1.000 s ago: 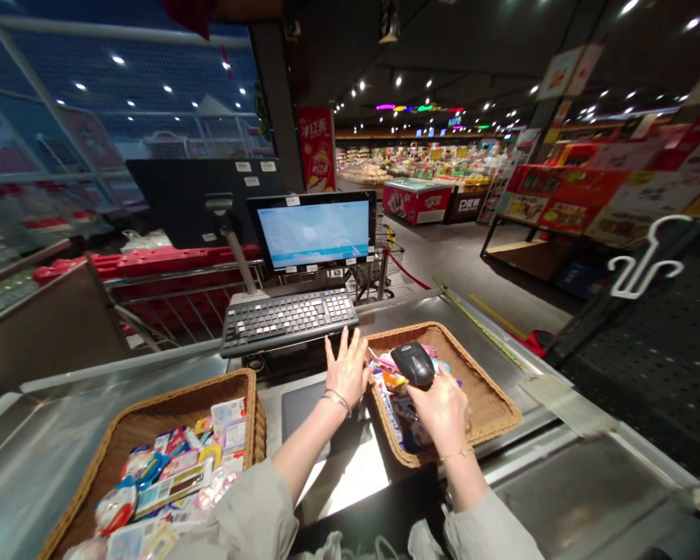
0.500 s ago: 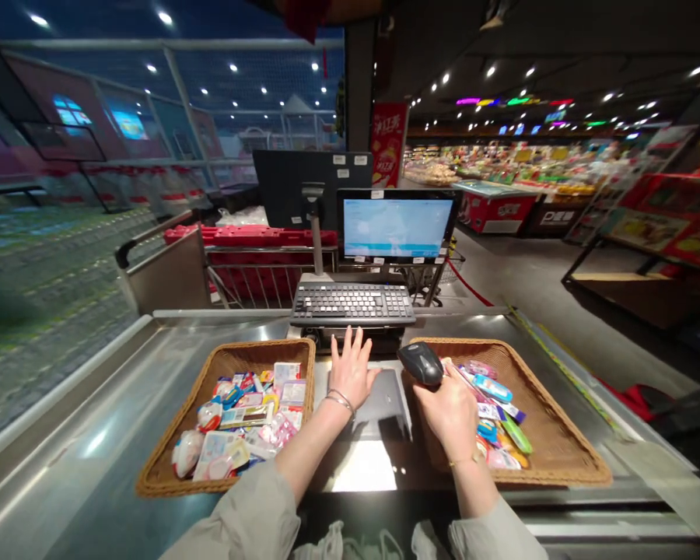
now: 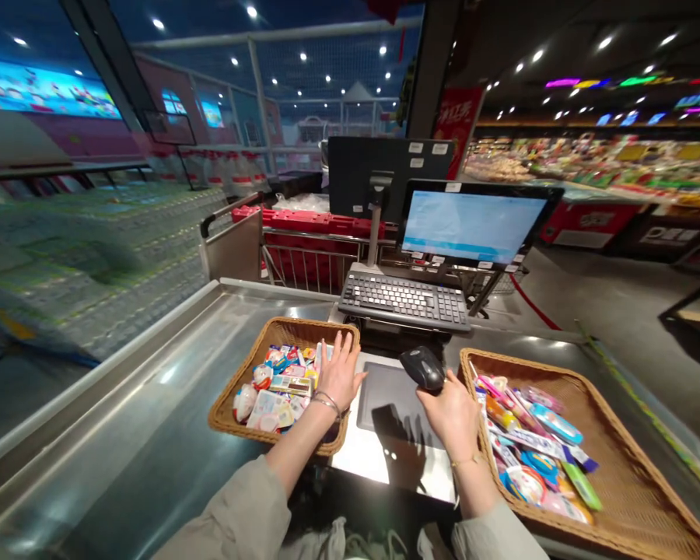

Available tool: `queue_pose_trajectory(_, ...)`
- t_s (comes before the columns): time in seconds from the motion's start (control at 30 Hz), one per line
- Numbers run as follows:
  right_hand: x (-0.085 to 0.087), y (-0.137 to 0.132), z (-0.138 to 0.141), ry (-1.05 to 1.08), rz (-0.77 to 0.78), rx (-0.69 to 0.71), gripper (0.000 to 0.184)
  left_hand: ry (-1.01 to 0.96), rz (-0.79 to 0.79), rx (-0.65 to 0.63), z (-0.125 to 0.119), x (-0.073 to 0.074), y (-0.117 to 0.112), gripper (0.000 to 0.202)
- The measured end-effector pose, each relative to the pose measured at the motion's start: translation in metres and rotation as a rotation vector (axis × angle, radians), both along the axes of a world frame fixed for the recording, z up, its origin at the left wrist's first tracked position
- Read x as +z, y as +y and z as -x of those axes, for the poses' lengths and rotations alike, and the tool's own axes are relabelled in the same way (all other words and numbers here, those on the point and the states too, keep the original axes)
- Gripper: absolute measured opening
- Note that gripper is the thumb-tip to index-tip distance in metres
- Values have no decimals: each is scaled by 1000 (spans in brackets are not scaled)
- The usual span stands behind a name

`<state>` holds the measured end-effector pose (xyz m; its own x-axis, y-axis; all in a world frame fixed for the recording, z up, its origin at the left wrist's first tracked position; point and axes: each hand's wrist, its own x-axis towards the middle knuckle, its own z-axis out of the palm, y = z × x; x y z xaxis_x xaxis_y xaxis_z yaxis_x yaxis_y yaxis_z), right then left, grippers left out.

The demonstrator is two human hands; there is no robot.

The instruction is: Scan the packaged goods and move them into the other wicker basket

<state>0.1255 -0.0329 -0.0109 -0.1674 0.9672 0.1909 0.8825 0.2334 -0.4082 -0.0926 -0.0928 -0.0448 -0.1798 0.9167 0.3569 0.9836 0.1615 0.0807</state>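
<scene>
Fingers spread and holding nothing, my left hand (image 3: 337, 375) is over the right edge of the left wicker basket (image 3: 218, 416). Small packaged goods (image 3: 283, 385) fill much of that basket; my hand hides some of them. My right hand (image 3: 452, 412) is wrapped round the handle of a black barcode scanner (image 3: 423, 367), whose head points left over the dark grey pad (image 3: 379, 397) set in the counter. Close to the right of this hand stands the right wicker basket (image 3: 630, 404), with toothbrush-like packs and other colourful items (image 3: 537, 443) gathered on its left side.
Behind the pad sit a black keyboard (image 3: 405, 299) and a lit monitor (image 3: 470, 225), with the back of a second screen (image 3: 385, 175) beyond. A metal cart (image 3: 233, 245) stands past the counter (image 3: 152, 420). Store shelves and a red freezer (image 3: 583, 225) are farther right.
The camera view has turned left. My left hand has moved from over the pad to the left basket's edge. My right hand still grips the scanner, now over the pad's right side.
</scene>
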Motion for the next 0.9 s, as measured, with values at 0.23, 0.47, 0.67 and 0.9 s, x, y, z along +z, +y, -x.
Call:
queue_pose_trajectory(0.23, -1, -4, 23, -13, 58, 52, 33, 16, 54, 111, 38, -13, -27, 56)
queue_pose_trajectory(0.47, -3, -7, 34, -10, 56, 96, 32, 41, 141, 201, 83, -19, -38, 54)
queue_pose_trajectory(0.67, 1, -5, 35, -14, 33, 112, 29, 60, 329, 345, 124, -21, -30, 58)
queue_pose_trajectory(0.9, 6, -2, 31, -17, 16, 90, 30, 43, 494, 434, 151, -24, -18, 55)
